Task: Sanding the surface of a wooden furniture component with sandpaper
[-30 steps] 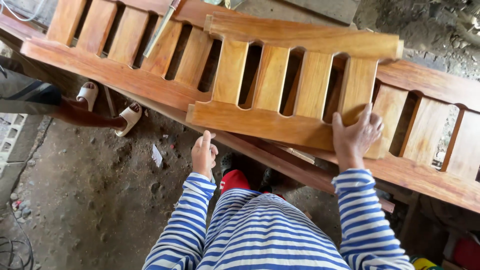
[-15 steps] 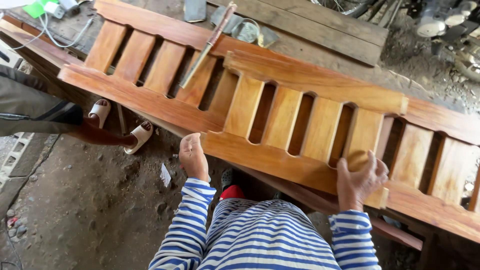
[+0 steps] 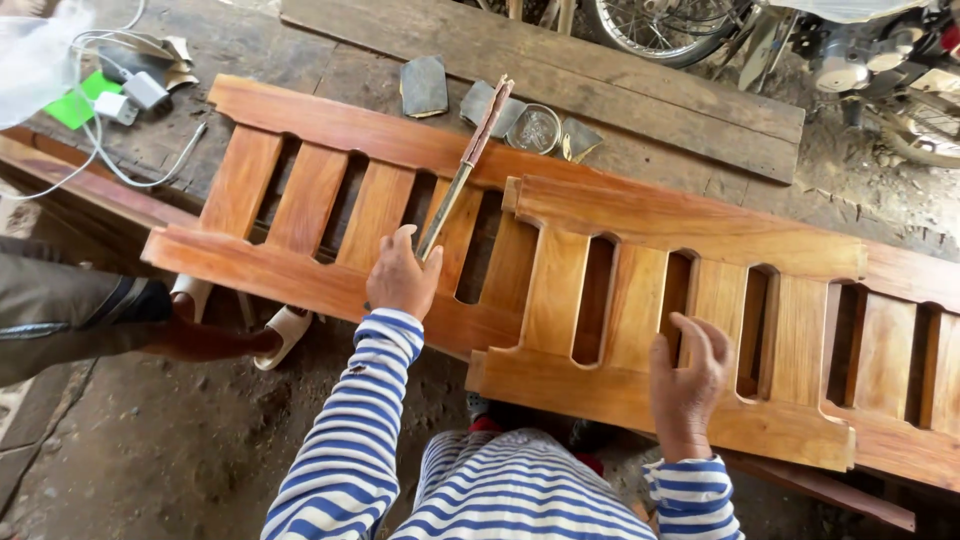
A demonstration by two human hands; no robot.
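Resting flat and open on the small slatted panel, the right hand grips nothing; the left hand, loosely open, touches the long panel beside a chisel; stiff, weighty wood, best gripped by its rails.

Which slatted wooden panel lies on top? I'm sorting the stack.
The shorter slatted panel, under the right hand, lies on top. It overlaps the longer slatted panel, which the left hand touches.
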